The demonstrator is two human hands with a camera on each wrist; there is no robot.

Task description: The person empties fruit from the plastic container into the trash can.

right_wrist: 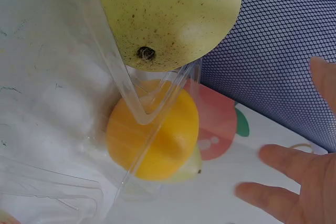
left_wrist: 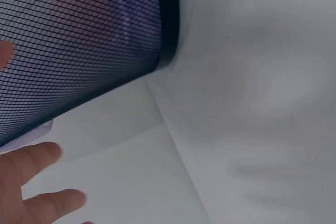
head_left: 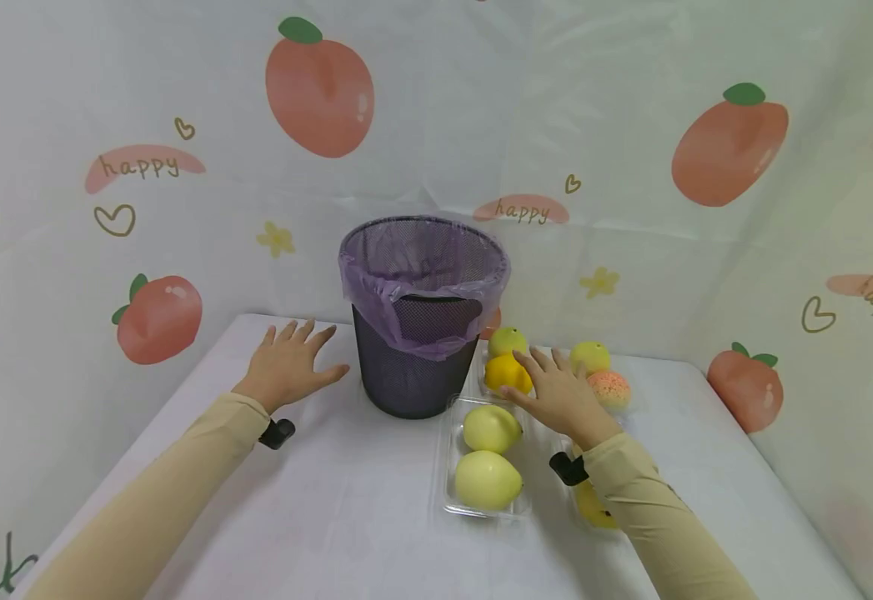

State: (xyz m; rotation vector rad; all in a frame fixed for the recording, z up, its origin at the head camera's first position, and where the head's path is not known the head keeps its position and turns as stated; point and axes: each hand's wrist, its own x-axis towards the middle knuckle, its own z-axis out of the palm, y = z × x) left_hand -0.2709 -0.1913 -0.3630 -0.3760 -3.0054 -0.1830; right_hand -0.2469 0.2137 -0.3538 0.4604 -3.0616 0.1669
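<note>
A dark mesh bin point(head_left: 415, 379) lined with a purple plastic bag point(head_left: 444, 337) stands near the back of the table. My left hand point(head_left: 289, 367) is spread left of the bin, apart from it and holding nothing. My right hand point(head_left: 559, 396), fingers spread, hovers above the fruit right of the bin. Nearest its thumb is an orange-yellow fruit point(right_wrist: 152, 135) in a clear box. Two pale yellow-green fruits point(head_left: 489, 481) lie in a clear plastic box point(head_left: 474, 510) in front of the bin. My right hand and sleeve partly hide a yellow fruit point(head_left: 594, 508).
Behind the orange-yellow fruit sits a green fruit point(head_left: 507, 342). Farther right are another yellow-green fruit point(head_left: 590, 357) and a pink-orange speckled fruit point(head_left: 610, 390). A white cloth printed with peaches hangs behind the white table point(head_left: 346, 517) and along its sides.
</note>
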